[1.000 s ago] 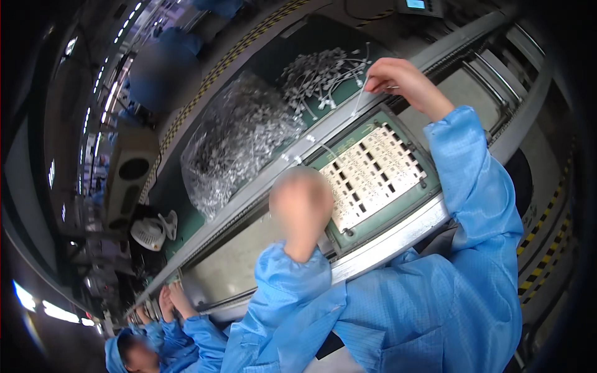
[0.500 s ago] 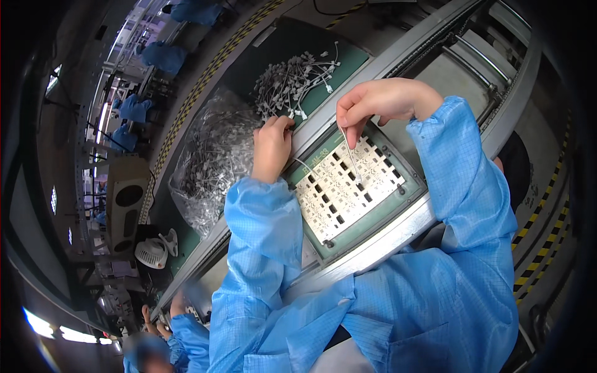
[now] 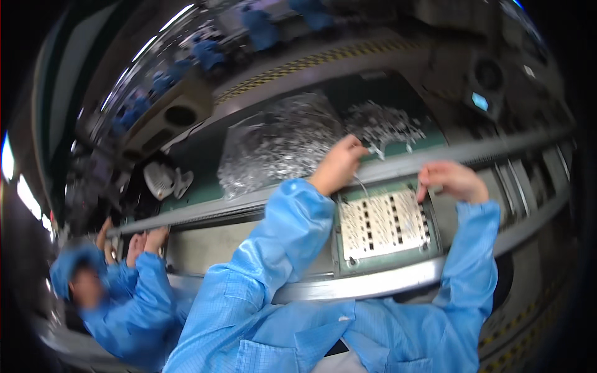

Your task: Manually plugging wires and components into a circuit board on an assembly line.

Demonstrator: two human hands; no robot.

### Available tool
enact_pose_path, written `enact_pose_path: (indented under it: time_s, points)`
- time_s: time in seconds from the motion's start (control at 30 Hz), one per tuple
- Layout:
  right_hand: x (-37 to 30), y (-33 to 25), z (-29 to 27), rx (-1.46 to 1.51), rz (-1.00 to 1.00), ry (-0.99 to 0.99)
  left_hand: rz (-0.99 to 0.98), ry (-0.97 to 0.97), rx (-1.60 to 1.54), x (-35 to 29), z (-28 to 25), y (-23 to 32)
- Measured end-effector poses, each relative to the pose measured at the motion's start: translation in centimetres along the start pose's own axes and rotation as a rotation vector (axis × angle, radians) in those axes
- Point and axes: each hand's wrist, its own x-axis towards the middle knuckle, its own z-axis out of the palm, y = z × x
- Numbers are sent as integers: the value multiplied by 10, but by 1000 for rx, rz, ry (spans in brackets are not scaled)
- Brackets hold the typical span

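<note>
My left hand (image 3: 341,163) is closed at the edge of a heap of white connector cables (image 3: 387,127). A short white wire (image 3: 361,184) curves down from under its fingers toward the circuit board panel (image 3: 382,225). That panel is pale with rows of dark rectangles, and it lies in a green carrier tray (image 3: 343,266) on the line. Over the panel's far right corner, my right hand (image 3: 453,179) has its fingers bent downward and drawn together. Blur hides whatever may be between its fingertips.
A clear plastic bag (image 3: 280,146) full of cables lies on the green bench, left of the heap. Farther left stands a small white fan (image 3: 163,180). Metal rails (image 3: 367,287) border the line. At the lower left, a co-worker in blue (image 3: 127,304) has both hands at the line.
The view has swung round, so the bench and panel lie more level and the co-worker shows more. My right hand has moved from above the panel to its far right corner; its white cable no longer shows.
</note>
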Motion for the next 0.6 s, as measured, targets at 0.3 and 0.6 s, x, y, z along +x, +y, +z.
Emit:
enact_pose_path:
  time_s: [0.3, 0.6]
  points:
    - [19, 13, -10, 209, -18, -314, -238, 525, -166, -81, -49, 49]
    - [44, -3, 52, 199, 13, -164, -351, 763, -68, -145, -111, 61]
